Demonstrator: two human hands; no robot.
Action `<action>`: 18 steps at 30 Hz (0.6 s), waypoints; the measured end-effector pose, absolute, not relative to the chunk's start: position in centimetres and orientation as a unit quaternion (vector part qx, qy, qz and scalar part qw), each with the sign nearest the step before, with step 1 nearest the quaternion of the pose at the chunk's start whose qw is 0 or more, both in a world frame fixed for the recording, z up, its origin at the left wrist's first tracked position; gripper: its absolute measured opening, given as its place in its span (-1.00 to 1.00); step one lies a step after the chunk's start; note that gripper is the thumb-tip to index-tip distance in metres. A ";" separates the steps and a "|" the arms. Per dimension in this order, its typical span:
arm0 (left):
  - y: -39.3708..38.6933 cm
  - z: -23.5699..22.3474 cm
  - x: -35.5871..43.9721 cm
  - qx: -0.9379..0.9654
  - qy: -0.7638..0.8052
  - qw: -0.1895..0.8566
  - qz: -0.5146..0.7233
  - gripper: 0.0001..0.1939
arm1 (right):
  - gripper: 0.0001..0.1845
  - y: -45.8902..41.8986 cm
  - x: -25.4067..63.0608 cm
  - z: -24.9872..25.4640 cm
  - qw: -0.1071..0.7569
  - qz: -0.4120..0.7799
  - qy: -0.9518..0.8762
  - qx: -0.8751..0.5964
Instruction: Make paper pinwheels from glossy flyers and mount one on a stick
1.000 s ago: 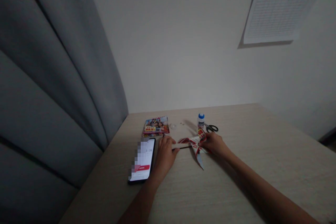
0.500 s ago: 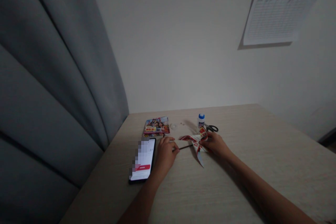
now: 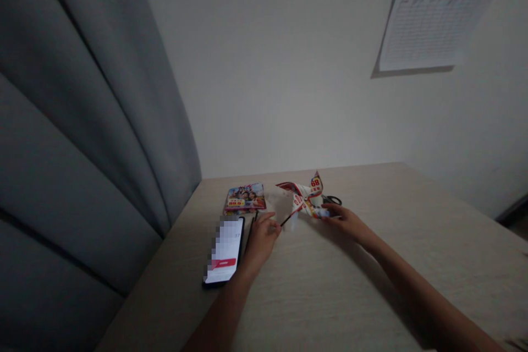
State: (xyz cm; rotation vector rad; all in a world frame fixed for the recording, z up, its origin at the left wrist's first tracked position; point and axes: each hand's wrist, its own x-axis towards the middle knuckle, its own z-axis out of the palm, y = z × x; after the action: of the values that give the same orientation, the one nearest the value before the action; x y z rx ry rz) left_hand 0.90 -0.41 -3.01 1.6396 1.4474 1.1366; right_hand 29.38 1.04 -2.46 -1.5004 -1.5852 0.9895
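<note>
Left grip [image 3: 259,245] is pinching the black stick [image 3: 285,220]; right grip [image 3: 345,223] is clasping the paper pinwheel [image 3: 306,197] (light, creases easily); taking it by the stick is safest.

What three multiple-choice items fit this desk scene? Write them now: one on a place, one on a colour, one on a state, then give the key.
1. Where is the phone?
A) On the magazine
B) Left of the left hand
C) Taped to the wall

2. What colour are the handles of the scissors?
A) Black
B) Red
C) Blue

3. What state is the paper pinwheel in?
A) Lying flat
B) Cut into strips
C) Raised on a black stick

1: B, the phone lies on the desk beside that hand.
2: A, dark loops show behind the pinwheel.
3: C, the left hand holds the stick, with the pinwheel above the desk.
</note>
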 end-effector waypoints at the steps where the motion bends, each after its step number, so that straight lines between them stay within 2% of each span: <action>1: -0.6 -2.9 1.1 0.619 0.551 0.341 0.444 -0.88 | -0.34 1.0 29.4 -2.5 0.363 0.399 -0.613 -0.578; 5: -1.8 -2.2 2.6 0.575 0.539 0.385 0.481 -0.91 | -0.50 0.7 28.6 -2.2 0.381 0.431 -0.614 -0.541; 8: -2.5 -2.0 4.1 0.520 0.513 0.443 0.520 -0.89 | -0.53 0.5 27.2 -1.3 0.426 0.443 -0.606 -0.506; 13: -3.1 -3.2 6.6 0.386 0.488 0.580 0.526 -0.60 | -0.41 -0.1 25.1 -0.8 0.435 0.451 -0.598 -0.500; 15: -3.2 -3.5 7.1 0.390 0.484 0.578 0.529 -0.66 | -0.38 -0.5 24.6 -1.1 0.438 0.436 -0.602 -0.506; 18: -3.4 -3.3 7.3 0.447 0.501 0.525 0.523 -0.86 | -0.41 -0.8 24.0 -1.4 0.438 0.413 -0.610 -0.516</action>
State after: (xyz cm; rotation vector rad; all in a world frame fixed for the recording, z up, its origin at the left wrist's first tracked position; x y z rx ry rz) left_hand 7.29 -3.39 -3.26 1.0695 1.1981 1.2523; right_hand 24.05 -0.85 -1.38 -1.2825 -1.5166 1.0268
